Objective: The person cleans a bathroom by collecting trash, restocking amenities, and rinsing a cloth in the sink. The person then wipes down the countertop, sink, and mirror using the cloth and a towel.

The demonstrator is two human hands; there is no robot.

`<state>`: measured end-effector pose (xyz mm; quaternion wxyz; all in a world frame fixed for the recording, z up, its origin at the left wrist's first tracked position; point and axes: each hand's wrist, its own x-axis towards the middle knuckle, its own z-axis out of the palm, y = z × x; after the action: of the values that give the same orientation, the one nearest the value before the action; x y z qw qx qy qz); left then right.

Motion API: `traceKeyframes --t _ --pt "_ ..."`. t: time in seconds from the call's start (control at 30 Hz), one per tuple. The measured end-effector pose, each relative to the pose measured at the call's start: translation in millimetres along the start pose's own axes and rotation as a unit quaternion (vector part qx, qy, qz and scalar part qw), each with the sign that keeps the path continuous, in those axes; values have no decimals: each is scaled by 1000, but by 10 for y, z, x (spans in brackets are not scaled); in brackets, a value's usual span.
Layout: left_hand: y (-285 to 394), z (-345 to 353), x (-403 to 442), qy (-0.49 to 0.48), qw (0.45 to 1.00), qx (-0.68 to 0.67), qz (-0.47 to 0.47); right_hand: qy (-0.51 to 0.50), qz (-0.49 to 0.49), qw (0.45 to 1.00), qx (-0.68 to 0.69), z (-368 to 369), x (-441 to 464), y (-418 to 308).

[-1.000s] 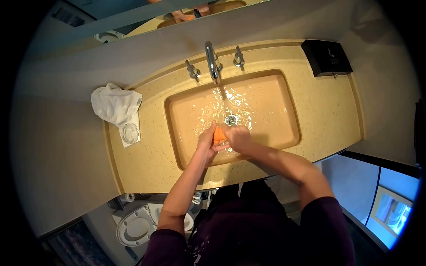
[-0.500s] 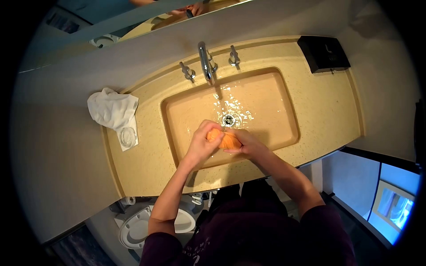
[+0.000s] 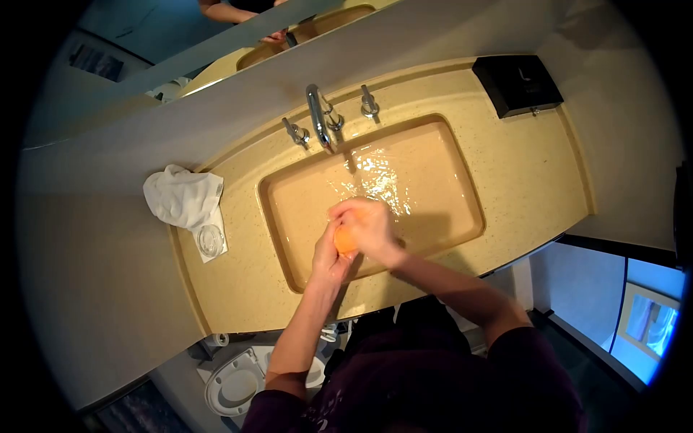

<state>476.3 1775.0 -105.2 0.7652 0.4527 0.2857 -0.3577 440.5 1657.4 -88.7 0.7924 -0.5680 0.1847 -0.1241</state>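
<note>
Over the front part of the sink (image 3: 462,195), both hands are closed around a wadded orange cloth (image 3: 345,240). My left hand (image 3: 327,254) wraps it from the left and below. My right hand (image 3: 372,227) presses over its top and right side, slightly blurred by motion. Most of the cloth is hidden by the fingers. Beyond the hands, shallow rippling water glints in the basin, and the drain is covered from sight. The chrome faucet (image 3: 317,115) reaches over the back edge of the basin.
Two faucet handles, left (image 3: 295,133) and right (image 3: 369,102), flank the spout. A white towel (image 3: 184,195) and a clear round dish (image 3: 210,241) lie on the left counter. At the back right is a black box (image 3: 517,85). A toilet (image 3: 237,386) stands below left.
My right hand has moved left and over the top of the cloth, which is now more covered. My left hand has turned and sits slightly lower. The camera view has shifted a little.
</note>
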Motion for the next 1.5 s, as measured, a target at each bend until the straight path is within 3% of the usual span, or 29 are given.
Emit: traceKeyframes --t 0.03,0.07,0.13,0.27,0.33,0.5,0.57,0.63,0.67,0.73,0.77,0.87,0.93,1.0,1.07,1.3,1.37,1.4,1.5 --pt "-11 -18 23 -21 995 -67 -69 -60 -104 981 -154 52 -23 -116" --pt "44 105 -126 -10 995 -63 -72 -62 -107 980 -155 92 -42 -228" --pt "191 140 -234 -65 989 -60 -121 -166 -296 912 -231 171 -89 -434" --pt "550 165 -357 -236 943 35 -233 -261 -401 844 -243 327 -212 -641" --pt "711 226 -414 -272 922 103 -256 -334 -512 764 -209 433 -259 -466" --pt "869 454 -517 -234 883 302 -272 -400 -587 673 -208 468 -369 -839" --pt "903 571 -515 -243 880 301 -277 -420 -594 645 -233 451 -334 -865" --pt "931 783 -571 -210 849 427 -230 -423 -603 613 -286 461 -318 -813" --pt "907 826 -515 -208 849 425 -234 -431 -616 602 -269 490 -281 -656" --pt "811 849 -361 -228 777 572 -131 -420 -633 585 -283 454 -212 -591" --pt "762 854 -296 -214 773 582 -133 -410 -650 567 -296 430 -200 -546" --pt "649 990 -161 -198 739 637 -97 -443 -639 576 -252 371 -96 -323" --pt "480 912 53 -191 734 648 -77 -492 -600 508 -373 308 -38 -288" --pt "392 931 182 -189 722 664 -50 -505 -582 507 -386 262 5 -149" --pt "294 946 275 -162 634 755 -24 -522 -553 500 -413 205 22 -12" --pt "-89 775 683 -131 576 806 27 -573 -465 460 -494 141 52 331" --pt "-198 761 743 -150 514 833 142 -607 -376 439 -546 108 61 342" --pt "-237 785 759 -152 512 833 142 -605 -375 440 -547 92 68 364" --pt "-363 856 758 -138 497 849 112 -558 -199 593 -545 27 69 589"
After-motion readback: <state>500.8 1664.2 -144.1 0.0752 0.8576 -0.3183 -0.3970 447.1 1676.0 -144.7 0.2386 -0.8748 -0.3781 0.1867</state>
